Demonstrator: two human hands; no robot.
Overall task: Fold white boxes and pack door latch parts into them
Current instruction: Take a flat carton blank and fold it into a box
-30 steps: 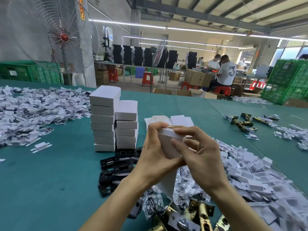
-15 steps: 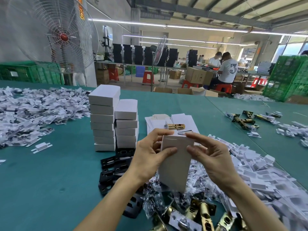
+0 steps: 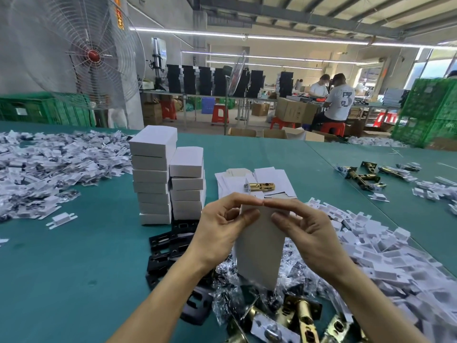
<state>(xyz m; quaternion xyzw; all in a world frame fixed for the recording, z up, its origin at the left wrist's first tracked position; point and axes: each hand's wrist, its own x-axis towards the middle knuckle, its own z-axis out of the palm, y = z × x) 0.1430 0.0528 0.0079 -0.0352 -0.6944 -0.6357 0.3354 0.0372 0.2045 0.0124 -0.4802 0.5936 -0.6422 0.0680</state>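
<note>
Beneath both hands, the green counter (image 3: pixel 74 280) is carrying everything, and the largest things on it are lying away from the grip: two stacks of finished white boxes (image 3: pixel 168 179) are standing beyond and to the left, and a heap of small white card inserts (image 3: pixel 385 256) is spreading out to the right. Straight beyond the grip, a pile of flat box blanks (image 3: pixel 269 179) is lying with a brass latch bolt (image 3: pixel 259 186) resting across it, its long axis running left to right. Just below the grip, bagged parts (image 3: pixel 230 290), black strike plates (image 3: pixel 170 243) and brass latch bodies (image 3: pixel 301 315) are lying nearest the person.

Between the two hands, the white box (image 3: pixel 259 246) is standing on end, its long axis running up and down, tilted slightly. The left hand (image 3: pixel 222 231) and right hand (image 3: pixel 306 231) are each pinching a side near its top, thumbs on the near face, forefingers meeting over the upper end. Both hands are equally near. Likely the top flap is being closed; whether it is fully tucked I cannot tell. The stacks to the left are probably where it belongs, so the left hand looks better placed.
</note>
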